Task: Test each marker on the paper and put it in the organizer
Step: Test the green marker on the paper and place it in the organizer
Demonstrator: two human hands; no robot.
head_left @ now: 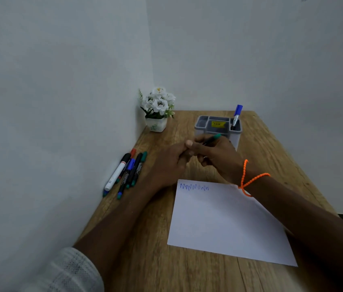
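**Uncapping the green marker over the surface**

Holding the green marker (pixel 212 139) between both hands, I have it just in front of the organizer (pixel 218 128) and above the far edge of the paper (pixel 229 220). My right hand (pixel 219 157) is curled round the barrel, its green end poking out toward the organizer; my left hand (pixel 174 161) closes on the near end, seemingly at the cap.

It should handle as a light, stiff plastic stick, smooth enough to twist in a loose grasp. I judge the barrel's middle the place to hold, pulling the cap straight along its length.

My fingers (pixel 189 143) cover most of the marker, so whether the cap is on or off I cannot tell. Motion blur softens both hands. A blue marker (pixel 237 116) stands in the organizer's right compartment; the other markers (pixel 127 171) lie near the wall.
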